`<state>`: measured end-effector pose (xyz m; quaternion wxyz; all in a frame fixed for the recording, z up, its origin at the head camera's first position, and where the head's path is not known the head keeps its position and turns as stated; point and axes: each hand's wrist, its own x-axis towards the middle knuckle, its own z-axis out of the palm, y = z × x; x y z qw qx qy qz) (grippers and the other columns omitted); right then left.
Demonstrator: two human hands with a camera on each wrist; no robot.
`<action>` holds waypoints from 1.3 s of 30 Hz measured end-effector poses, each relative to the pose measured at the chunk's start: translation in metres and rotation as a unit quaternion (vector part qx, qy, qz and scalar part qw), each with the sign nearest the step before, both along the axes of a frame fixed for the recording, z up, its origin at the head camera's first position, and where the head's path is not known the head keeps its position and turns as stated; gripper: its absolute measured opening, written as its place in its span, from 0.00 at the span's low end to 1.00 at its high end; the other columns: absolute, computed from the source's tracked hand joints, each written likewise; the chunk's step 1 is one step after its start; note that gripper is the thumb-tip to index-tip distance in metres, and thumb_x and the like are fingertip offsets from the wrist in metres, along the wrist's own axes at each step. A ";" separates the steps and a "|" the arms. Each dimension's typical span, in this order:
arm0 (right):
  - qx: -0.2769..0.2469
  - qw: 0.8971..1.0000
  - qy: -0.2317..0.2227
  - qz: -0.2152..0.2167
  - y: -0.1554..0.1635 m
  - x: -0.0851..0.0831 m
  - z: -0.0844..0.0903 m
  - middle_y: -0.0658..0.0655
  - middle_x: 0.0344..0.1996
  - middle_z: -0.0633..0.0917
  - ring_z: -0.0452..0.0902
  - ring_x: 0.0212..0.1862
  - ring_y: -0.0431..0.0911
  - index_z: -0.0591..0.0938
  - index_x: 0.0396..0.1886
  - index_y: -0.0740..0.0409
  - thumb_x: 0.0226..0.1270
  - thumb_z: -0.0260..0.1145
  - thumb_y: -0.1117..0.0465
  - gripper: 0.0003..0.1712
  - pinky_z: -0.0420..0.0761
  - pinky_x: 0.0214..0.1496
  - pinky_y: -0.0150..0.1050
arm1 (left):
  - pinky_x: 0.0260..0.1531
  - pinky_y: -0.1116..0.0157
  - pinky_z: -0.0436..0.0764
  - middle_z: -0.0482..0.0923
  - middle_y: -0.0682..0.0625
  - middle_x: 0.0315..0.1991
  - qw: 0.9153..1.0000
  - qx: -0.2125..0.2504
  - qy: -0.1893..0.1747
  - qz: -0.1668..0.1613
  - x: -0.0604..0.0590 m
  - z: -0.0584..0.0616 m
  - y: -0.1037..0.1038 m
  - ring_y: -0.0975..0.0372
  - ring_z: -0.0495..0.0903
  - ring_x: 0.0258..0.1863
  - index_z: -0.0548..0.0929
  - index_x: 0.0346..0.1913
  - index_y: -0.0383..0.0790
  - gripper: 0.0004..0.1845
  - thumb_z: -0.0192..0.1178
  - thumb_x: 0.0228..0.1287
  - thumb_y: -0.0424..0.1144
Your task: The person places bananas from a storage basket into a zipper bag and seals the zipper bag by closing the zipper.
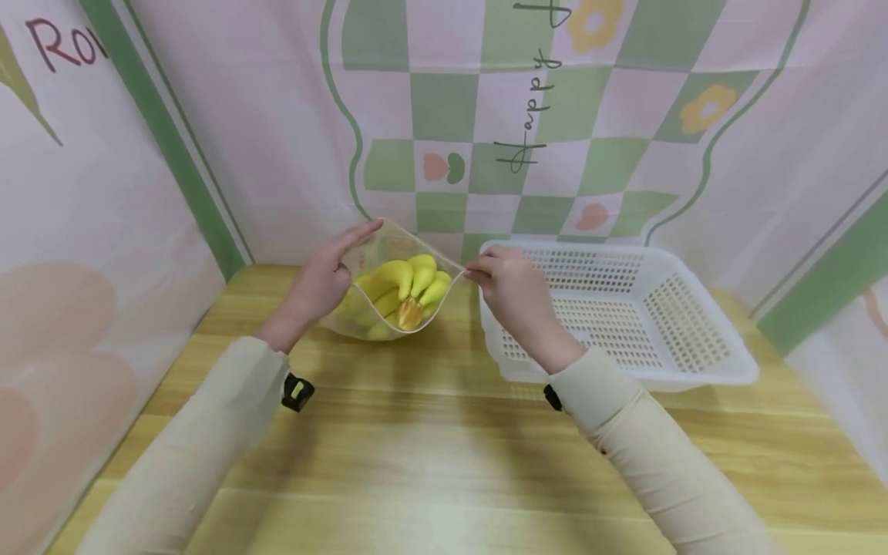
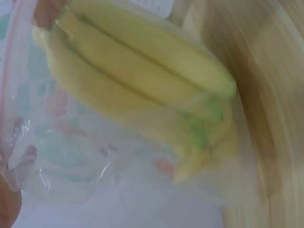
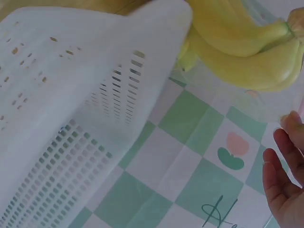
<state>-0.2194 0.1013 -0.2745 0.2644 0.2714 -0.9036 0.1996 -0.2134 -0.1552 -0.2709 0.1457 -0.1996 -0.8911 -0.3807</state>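
Observation:
A clear plastic zip bag (image 1: 352, 327) stands on the wooden table with its mouth spread wide. Inside lies a bunch of yellow bananas (image 1: 388, 279), its brown stem end towards the opening. My left hand (image 1: 321, 281) holds the bag's left side, index finger stretched along the rim. In the left wrist view, the bananas (image 2: 128, 71) show through the plastic, and a fingertip (image 2: 8, 204) is at the left edge. My right hand (image 1: 516, 297) pinches the right corner of the bag's rim. The right wrist view shows this hand (image 3: 287, 166) beside the bananas (image 3: 247, 52).
A white perforated plastic basket (image 1: 721, 362) stands right of the bag, partly under my right forearm. Behind the table (image 1: 430, 462) hangs a printed cloth (image 1: 444, 100) with green and white checks. Another cloth panel (image 1: 90, 231) borders the table's left side.

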 end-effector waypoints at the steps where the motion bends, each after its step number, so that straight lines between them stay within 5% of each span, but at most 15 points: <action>1: -0.006 1.000 -0.019 0.000 0.001 -0.001 0.003 0.58 0.30 0.86 0.82 0.35 0.51 0.88 0.35 0.63 0.61 0.67 0.61 0.10 0.83 0.38 0.42 | 0.71 0.54 0.64 0.63 0.45 0.71 1.000 -0.003 -0.008 -0.004 -0.001 0.001 -0.002 0.52 0.60 0.73 0.64 0.70 0.41 0.44 0.34 0.47 0.12; 3: -0.023 0.998 -0.060 0.004 0.004 -0.002 0.008 0.59 0.33 0.87 0.83 0.37 0.52 0.88 0.36 0.63 0.62 0.67 0.60 0.10 0.83 0.40 0.44 | 0.71 0.52 0.62 0.62 0.45 0.72 1.000 -0.003 -0.023 -0.008 -0.003 0.004 -0.006 0.52 0.57 0.74 0.64 0.71 0.42 0.43 0.34 0.48 0.14; 5: -0.053 0.991 -0.121 0.008 0.006 -0.004 0.013 0.60 0.36 0.88 0.84 0.41 0.53 0.88 0.37 0.62 0.63 0.66 0.59 0.11 0.82 0.43 0.46 | 0.62 0.54 0.72 0.61 0.46 0.73 0.999 0.001 -0.041 -0.003 -0.004 0.006 -0.010 0.51 0.66 0.68 0.64 0.71 0.45 0.40 0.36 0.53 0.18; 7: -0.097 0.977 -0.187 0.011 0.009 -0.006 0.016 0.61 0.39 0.88 0.83 0.43 0.53 0.88 0.40 0.62 0.65 0.65 0.58 0.13 0.82 0.46 0.46 | 0.50 0.55 0.77 0.63 0.47 0.72 0.998 0.005 -0.057 0.007 -0.004 0.008 -0.015 0.50 0.74 0.58 0.64 0.71 0.48 0.35 0.38 0.60 0.24; 10: -0.161 0.949 -0.272 0.008 0.014 -0.008 0.018 0.63 0.43 0.87 0.82 0.45 0.52 0.86 0.43 0.62 0.67 0.63 0.56 0.15 0.81 0.49 0.45 | 0.47 0.54 0.78 0.65 0.47 0.71 0.995 0.022 -0.096 0.017 -0.002 0.008 -0.024 0.50 0.76 0.54 0.65 0.71 0.53 0.25 0.43 0.72 0.39; 13: -0.207 0.925 -0.318 0.014 0.018 -0.010 0.019 0.66 0.46 0.85 0.81 0.45 0.50 0.83 0.45 0.64 0.69 0.61 0.54 0.17 0.81 0.52 0.46 | 0.64 0.45 0.69 0.67 0.45 0.69 0.990 0.033 -0.138 0.007 -0.001 0.006 -0.033 0.49 0.65 0.69 0.63 0.71 0.56 0.27 0.49 0.72 0.53; 19: -0.263 0.903 -0.338 0.037 0.019 -0.011 0.019 0.64 0.47 0.82 0.82 0.43 0.42 0.79 0.46 0.69 0.71 0.58 0.56 0.18 0.80 0.58 0.48 | 0.67 0.40 0.61 0.71 0.46 0.67 0.987 0.000 -0.163 0.002 0.002 0.002 -0.039 0.49 0.62 0.71 0.57 0.73 0.61 0.42 0.65 0.57 0.53; 23: -0.305 0.888 -0.340 0.051 0.017 -0.013 0.020 0.55 0.36 0.81 0.81 0.40 0.40 0.76 0.44 0.70 0.71 0.57 0.59 0.15 0.82 0.55 0.43 | 0.63 0.46 0.70 0.75 0.44 0.62 0.990 0.019 -0.138 0.022 0.001 0.000 -0.036 0.50 0.71 0.64 0.62 0.72 0.54 0.39 0.66 0.58 0.46; 27: -0.341 0.879 -0.329 0.059 0.016 -0.014 0.025 0.43 0.28 0.79 0.80 0.38 0.36 0.76 0.42 0.69 0.71 0.58 0.60 0.13 0.83 0.50 0.32 | 0.44 0.63 0.82 0.80 0.43 0.57 0.992 0.036 -0.105 0.063 0.001 0.002 -0.035 0.53 0.81 0.52 0.68 0.69 0.52 0.33 0.65 0.59 0.44; 32: -0.367 0.873 -0.315 0.060 0.015 -0.016 0.031 0.40 0.27 0.80 0.79 0.37 0.34 0.76 0.41 0.65 0.71 0.58 0.60 0.11 0.82 0.48 0.26 | 0.25 0.77 0.75 0.84 0.44 0.50 0.995 0.040 -0.045 0.084 0.002 0.006 -0.034 0.54 0.85 0.43 0.76 0.63 0.49 0.27 0.64 0.60 0.44; 39: -0.378 0.868 -0.318 0.050 0.017 -0.019 0.035 0.40 0.30 0.81 0.80 0.40 0.34 0.75 0.43 0.63 0.73 0.55 0.60 0.09 0.81 0.54 0.31 | 0.34 0.76 0.83 0.85 0.40 0.47 0.995 0.072 -0.025 0.066 0.002 0.011 -0.030 0.54 0.87 0.42 0.78 0.60 0.41 0.22 0.62 0.62 0.36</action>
